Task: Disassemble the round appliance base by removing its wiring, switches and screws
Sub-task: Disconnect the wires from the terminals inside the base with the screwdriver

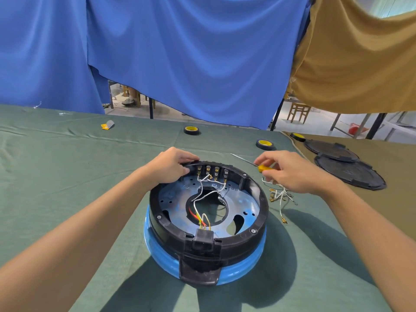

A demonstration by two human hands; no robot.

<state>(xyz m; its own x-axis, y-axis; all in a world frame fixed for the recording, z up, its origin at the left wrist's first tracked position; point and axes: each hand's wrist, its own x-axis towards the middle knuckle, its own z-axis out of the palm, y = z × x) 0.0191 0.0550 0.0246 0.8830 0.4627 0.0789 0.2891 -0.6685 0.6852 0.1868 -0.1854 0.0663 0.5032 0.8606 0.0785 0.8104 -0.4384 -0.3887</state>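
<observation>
The round appliance base (258,221), black ring over a blue body, lies upside down on the green cloth in the middle. A row of switches (212,171) with white wires (202,192) sits at its far rim; red and yellow wires run to a black socket (203,240) at the near rim. My left hand (173,164) grips the far left rim beside the switches. My right hand (290,171) holds a yellow-handled screwdriver (263,168) just right of the base, its thin shaft pointing away to the left. Loose white wires with brass terminals (281,195) lie under that hand.
Two black tape rolls (191,130) (264,144) and a third (297,136) lie farther back. Two black round covers (351,172) rest on the brown cloth at right. A small yellow and grey item (107,125) lies at back left. Blue and tan cloths hang behind.
</observation>
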